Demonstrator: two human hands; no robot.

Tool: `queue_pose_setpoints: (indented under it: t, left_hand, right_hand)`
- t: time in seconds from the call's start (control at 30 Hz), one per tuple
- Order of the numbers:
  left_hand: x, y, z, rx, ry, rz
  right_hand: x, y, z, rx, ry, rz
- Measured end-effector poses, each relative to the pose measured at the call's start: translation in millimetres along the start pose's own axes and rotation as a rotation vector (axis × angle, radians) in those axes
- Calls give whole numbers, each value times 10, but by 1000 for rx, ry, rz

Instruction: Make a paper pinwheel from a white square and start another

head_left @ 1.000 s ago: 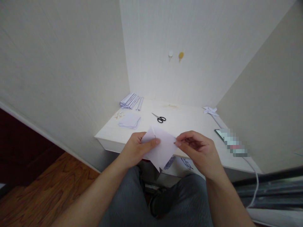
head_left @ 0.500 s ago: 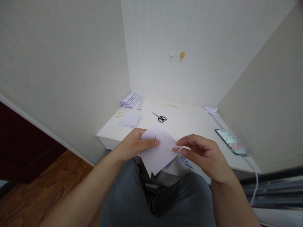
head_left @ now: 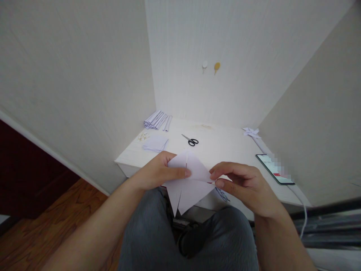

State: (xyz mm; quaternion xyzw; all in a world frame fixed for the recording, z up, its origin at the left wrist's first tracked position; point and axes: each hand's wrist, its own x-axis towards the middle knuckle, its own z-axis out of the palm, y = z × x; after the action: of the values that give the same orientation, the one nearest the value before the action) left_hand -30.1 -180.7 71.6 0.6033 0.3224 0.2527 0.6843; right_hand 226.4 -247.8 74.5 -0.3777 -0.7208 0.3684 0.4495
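A square of white paper (head_left: 194, 194), slit inward from its corners, is held over my lap at the desk's front edge. My left hand (head_left: 162, 171) grips its left side, thumb flat on top and the other fingers hidden beneath. At the right corner, my right hand (head_left: 239, 182) pinches the paper between thumb and fingers beside the slit there. The slit at the lower corner gapes, its two points apart. Beyond the paper, black-handled scissors (head_left: 192, 141) lie on the desk with their blades pointing to the back left.
On the white desk (head_left: 222, 145), rolled paper tubes (head_left: 158, 120), small pale pieces (head_left: 143, 137) and stacked paper squares (head_left: 156, 143) sit at left. A paper pinwheel (head_left: 252, 132) and a phone (head_left: 272, 169) with a cable are at right. Walls enclose the desk; two hooks hang behind.
The lower slit has spread wider and the paper has tilted slightly. My right fingers have closed in at the right corner. The phone screen shows a different picture.
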Motion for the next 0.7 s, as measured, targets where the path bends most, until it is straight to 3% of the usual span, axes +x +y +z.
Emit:
queue_pose_setpoints:
  t: [0.37, 0.7]
  left_hand:
    - [-22, 86, 52, 56, -52, 39]
    - [-81, 84, 91, 25, -56, 53]
  right_hand:
    - [33, -31, -8, 91, -56, 180]
    - [-12, -39, 120, 134, 70, 218]
